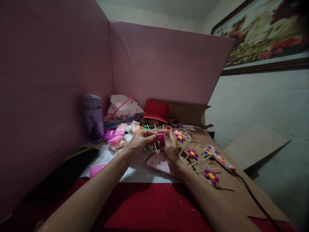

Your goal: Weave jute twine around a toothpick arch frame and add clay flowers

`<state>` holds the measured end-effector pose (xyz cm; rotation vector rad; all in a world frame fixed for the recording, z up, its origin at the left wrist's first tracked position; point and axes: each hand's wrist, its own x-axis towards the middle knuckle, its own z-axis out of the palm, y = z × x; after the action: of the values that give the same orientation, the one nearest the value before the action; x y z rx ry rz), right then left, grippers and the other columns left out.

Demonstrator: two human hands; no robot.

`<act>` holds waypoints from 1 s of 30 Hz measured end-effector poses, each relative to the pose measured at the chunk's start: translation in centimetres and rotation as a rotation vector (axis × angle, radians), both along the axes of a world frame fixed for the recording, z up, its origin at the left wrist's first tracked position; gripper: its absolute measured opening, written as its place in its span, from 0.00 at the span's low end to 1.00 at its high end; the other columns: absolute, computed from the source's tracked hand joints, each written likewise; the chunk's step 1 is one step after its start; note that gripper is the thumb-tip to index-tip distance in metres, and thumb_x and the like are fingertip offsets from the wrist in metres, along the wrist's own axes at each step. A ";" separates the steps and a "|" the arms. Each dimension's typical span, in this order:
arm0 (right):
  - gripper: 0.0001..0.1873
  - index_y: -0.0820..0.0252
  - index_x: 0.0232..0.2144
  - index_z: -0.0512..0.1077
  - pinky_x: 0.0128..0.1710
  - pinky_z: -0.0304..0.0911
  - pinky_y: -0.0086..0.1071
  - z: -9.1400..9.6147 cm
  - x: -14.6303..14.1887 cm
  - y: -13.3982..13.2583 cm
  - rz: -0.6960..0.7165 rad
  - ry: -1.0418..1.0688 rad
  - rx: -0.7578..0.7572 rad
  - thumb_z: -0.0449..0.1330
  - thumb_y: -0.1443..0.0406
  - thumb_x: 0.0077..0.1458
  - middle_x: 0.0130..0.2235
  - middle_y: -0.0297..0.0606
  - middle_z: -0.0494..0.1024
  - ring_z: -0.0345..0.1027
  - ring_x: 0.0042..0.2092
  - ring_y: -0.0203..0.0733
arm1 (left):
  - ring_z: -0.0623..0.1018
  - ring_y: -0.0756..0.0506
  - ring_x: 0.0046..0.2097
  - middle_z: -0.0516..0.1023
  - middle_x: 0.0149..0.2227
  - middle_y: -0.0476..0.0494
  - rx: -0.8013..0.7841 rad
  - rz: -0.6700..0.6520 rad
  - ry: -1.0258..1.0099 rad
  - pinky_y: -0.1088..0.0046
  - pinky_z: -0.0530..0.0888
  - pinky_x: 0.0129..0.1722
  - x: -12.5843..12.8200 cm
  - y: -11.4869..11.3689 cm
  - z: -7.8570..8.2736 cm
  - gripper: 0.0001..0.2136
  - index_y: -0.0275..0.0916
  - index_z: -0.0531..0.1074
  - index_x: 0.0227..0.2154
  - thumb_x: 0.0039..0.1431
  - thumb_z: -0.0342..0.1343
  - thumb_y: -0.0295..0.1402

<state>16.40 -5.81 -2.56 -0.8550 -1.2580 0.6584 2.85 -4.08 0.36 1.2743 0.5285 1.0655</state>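
Observation:
A small lump of magenta modelling clay [160, 137] is pinched between my two hands. On its left side, my left hand [142, 139] has thumb and fingers closed on it. My right hand [172, 147] grips the other side, its lower fingers partly hidden. Beneath and around my right hand lies an arc of woven twine [199, 164] with thin wooden sticks poking out. Several magenta flowers with yellow centres sit along it, one flower [211, 176] near its lower end. Inside the arc is a pale pink dotted fabric piece [159, 162].
Packets of coloured clay [116, 139] lie left of my hands. A purple tumbler [93, 119] stands by the pink partition [166, 61]. At right, a flower-patterned glue gun [219, 158] with a black cord rests on cardboard [241, 193]. Red cloth [154, 206] covers the near edge.

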 end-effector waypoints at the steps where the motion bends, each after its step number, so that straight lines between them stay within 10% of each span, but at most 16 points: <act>1: 0.22 0.59 0.34 0.69 0.20 0.56 0.25 0.0 0.0 0.0 -0.013 -0.038 0.016 0.51 0.47 0.54 0.22 0.30 0.68 0.59 0.22 0.32 | 0.70 0.55 0.21 0.73 0.20 0.49 0.019 0.011 0.017 0.80 0.65 0.22 0.0 0.1 -0.1 0.10 0.31 0.74 0.26 0.41 0.66 0.33; 13: 0.13 0.58 0.31 0.64 0.14 0.53 0.23 0.5 0.2 0.5 -0.077 0.212 0.011 0.59 0.56 0.51 0.21 0.26 0.69 0.57 0.16 0.28 | 0.71 0.54 0.22 0.74 0.25 0.45 -0.147 0.051 -0.164 0.81 0.66 0.20 -0.4 0.4 0.2 0.09 0.31 0.72 0.26 0.44 0.64 0.30; 30: 0.16 0.60 0.25 0.69 0.16 0.50 0.25 0.1 0.0 -0.1 -0.043 0.022 0.006 0.59 0.53 0.51 0.17 0.27 0.64 0.53 0.18 0.30 | 0.70 0.56 0.21 0.72 0.22 0.49 -0.154 -0.008 -0.220 0.84 0.65 0.18 -0.5 0.5 -0.2 0.11 0.33 0.69 0.26 0.41 0.66 0.29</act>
<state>16.43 -5.88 -2.45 -0.8653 -1.2186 0.6282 2.38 -3.57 0.21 1.0097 0.4281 1.1206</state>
